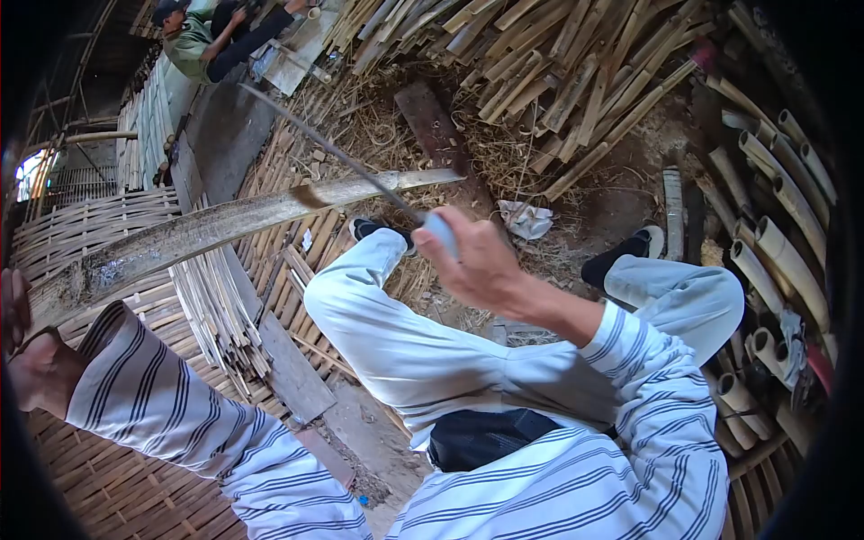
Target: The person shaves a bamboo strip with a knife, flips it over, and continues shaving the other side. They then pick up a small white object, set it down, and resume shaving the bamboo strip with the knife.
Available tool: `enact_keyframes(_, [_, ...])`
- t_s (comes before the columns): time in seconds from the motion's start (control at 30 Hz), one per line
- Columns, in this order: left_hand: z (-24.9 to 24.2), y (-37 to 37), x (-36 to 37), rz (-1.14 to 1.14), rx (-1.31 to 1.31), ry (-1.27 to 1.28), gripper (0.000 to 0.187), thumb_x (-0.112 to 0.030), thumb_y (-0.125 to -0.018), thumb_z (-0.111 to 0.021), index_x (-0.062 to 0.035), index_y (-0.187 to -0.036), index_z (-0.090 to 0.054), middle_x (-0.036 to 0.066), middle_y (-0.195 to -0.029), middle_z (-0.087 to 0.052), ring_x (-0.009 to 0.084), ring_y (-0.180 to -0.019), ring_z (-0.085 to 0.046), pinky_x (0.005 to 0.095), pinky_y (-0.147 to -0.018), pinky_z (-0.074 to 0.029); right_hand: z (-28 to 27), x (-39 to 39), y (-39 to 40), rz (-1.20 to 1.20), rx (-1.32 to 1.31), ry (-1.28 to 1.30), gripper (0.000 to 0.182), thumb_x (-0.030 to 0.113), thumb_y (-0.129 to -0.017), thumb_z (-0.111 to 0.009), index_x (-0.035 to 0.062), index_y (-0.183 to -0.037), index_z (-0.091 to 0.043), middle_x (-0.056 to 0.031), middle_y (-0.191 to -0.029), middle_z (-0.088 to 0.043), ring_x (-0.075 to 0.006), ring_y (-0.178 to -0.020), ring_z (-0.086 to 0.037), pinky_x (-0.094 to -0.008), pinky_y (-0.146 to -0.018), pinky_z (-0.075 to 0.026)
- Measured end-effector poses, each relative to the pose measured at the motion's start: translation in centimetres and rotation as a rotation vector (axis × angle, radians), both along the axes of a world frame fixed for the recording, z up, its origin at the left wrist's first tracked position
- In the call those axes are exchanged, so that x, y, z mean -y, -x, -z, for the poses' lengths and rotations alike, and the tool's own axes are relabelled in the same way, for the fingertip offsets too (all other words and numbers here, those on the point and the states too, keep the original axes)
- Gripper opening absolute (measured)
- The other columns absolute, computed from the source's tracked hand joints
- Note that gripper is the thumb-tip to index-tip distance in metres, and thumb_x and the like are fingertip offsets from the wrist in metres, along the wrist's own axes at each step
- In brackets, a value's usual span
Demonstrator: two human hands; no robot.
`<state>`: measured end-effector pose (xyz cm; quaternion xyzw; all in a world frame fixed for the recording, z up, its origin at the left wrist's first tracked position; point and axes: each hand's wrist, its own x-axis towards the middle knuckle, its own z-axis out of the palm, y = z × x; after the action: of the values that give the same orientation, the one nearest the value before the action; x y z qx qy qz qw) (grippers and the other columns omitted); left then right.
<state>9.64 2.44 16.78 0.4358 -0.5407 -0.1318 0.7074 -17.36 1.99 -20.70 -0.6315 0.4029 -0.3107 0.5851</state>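
Note:
My right hand [472, 261] is closed round the pale handle of a long knife [337, 153], whose blade points up and left over a split bamboo piece [234, 223]. The bamboo runs from the far left edge to the middle, and a curled brown shaving [309, 196] stands against it beside the blade. At the left edge, my left hand [38, 364] is by the near end of the bamboo; its fingers are partly cut off by the dark image border, so its grip is unclear.
Split bamboo strips [576, 72] lie piled at the top. Bamboo tubes [783, 243] are stacked at the right. Woven mats [117, 486] lie at the left. A co-worker [193, 49] sits at the upper left. A white scrap [525, 219] is on the ground.

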Motion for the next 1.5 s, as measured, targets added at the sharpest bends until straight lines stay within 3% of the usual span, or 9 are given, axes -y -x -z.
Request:
enact_keyframes(0.37, [2.6,8.2,0.1,-0.414,0.061,0.245,0.036,-0.017,-0.089,-0.036,-0.0176,-0.054,-0.027,0.0,-0.047,-0.023,0.0117,-0.04,-0.017,0.0281,-0.038,-0.017,3.4,-1.8,-1.6,0.018,-0.151,-0.004,0.047,0.04,-0.098,-0.048,-0.0057,-0.09,-0.053,-0.0245,-0.055,-0.058,-0.0414,-0.053,-0.064,-0.0501,-0.047,-0.049])
enact_keyframes(0.63, [1.0,7.3,-0.3,-0.229,-0.126,0.135,0.029,-0.019,-0.081,-0.041,-0.0179,-0.055,-0.026,-0.002,-0.048,-0.021,0.0112,-0.042,-0.016,0.0284,-0.039,-0.016,9.6,-2.4,-0.9,0.095,-0.322,0.045,0.042,0.038,-0.096,-0.052,-0.0038,-0.091,-0.055,-0.0234,-0.06,-0.061,-0.0409,-0.056,-0.064,-0.0486,-0.051,-0.049])
enact_keyframes(0.9, [1.0,7.8,0.2,-0.285,-0.168,0.166,0.032,-0.026,-0.08,-0.044,-0.0182,-0.056,-0.026,-0.003,-0.049,-0.023,0.0114,-0.042,-0.016,0.0286,-0.04,-0.016,-0.7,-2.8,-1.4,0.08,-0.08,0.279,0.046,0.042,-0.095,-0.052,-0.0022,-0.086,-0.057,-0.0224,-0.061,-0.061,-0.037,-0.057,-0.065,-0.0463,-0.051,-0.048])
enact_keyframes(1.0, [2.5,9.8,-0.5,-0.567,0.072,0.127,0.034,-0.034,-0.086,-0.045,-0.0122,-0.061,-0.036,0.002,-0.056,-0.031,0.0142,-0.055,-0.038,0.027,-0.067,-0.047,6.2,-3.7,-0.7,0.089,-0.261,0.066,0.049,0.046,-0.095,-0.05,-0.0023,-0.086,-0.057,-0.0247,-0.062,-0.06,-0.0424,-0.065,-0.065,-0.0492,-0.055,-0.049])
enact_keyframes(1.1, [-0.8,-0.9,-2.4,0.393,-0.011,-0.103,0.037,-0.04,-0.084,-0.045,-0.0151,-0.059,-0.037,0.001,-0.054,-0.032,0.0114,-0.05,-0.035,0.023,-0.05,-0.034,7.0,-2.4,-1.1,0.112,-0.294,-0.002,0.053,0.048,-0.096,-0.047,-0.0029,-0.085,-0.056,-0.0243,-0.061,-0.059,-0.0421,-0.065,-0.065,-0.0498,-0.056,-0.048])
enact_keyframes(1.13, [-0.5,-0.8,-2.1,0.226,-0.128,-0.041,0.025,-0.031,-0.072,-0.042,-0.016,-0.059,-0.027,0.001,-0.053,-0.026,0.0125,-0.049,-0.026,0.0259,-0.048,-0.021,7.0,-2.9,-1.0,0.09,-0.285,-0.045,0.054,0.048,-0.096,-0.047,-0.0031,-0.084,-0.056,-0.0241,-0.061,-0.059,-0.0418,-0.065,-0.065,-0.0498,-0.056,-0.048])
enact_keyframes(1.23, [0.4,1.3,-1.9,0.055,-0.162,0.002,0.04,-0.045,-0.081,-0.045,-0.0166,-0.056,-0.033,-0.001,-0.054,-0.033,0.0099,-0.049,-0.033,0.0225,-0.045,-0.022,1.5,-3.6,-1.0,0.13,-0.05,0.052,0.052,0.046,-0.096,-0.049,-0.0031,-0.082,-0.055,-0.0221,-0.059,-0.058,-0.0385,-0.057,-0.062,-0.0457,-0.053,-0.047])
enact_keyframes(1.4, [-0.8,-3.8,-1.4,0.672,-0.119,-0.151,0.028,-0.015,-0.085,-0.055,-0.0135,-0.061,-0.04,-0.002,-0.056,-0.037,0.0075,-0.052,-0.037,0.0185,-0.052,-0.03,-1.7,-3.6,-1.9,0.048,-0.013,0.211,0.047,0.044,-0.097,-0.05,-0.002,-0.087,-0.054,-0.0242,-0.062,-0.061,-0.0389,-0.056,-0.064,-0.0485,-0.051,-0.05])
enact_keyframes(1.5, [-0.1,-0.9,-0.9,0.522,-0.14,-0.09,0.03,-0.023,-0.086,-0.054,-0.0133,-0.061,-0.04,-0.002,-0.055,-0.036,0.0077,-0.049,-0.035,0.0187,-0.05,-0.03,3.7,-4.8,-3.0,0.143,-0.124,0.127,0.049,0.044,-0.097,-0.048,-0.0033,-0.086,-0.056,-0.0236,-0.061,-0.06,-0.0394,-0.058,-0.064,-0.0459,-0.053,-0.049])
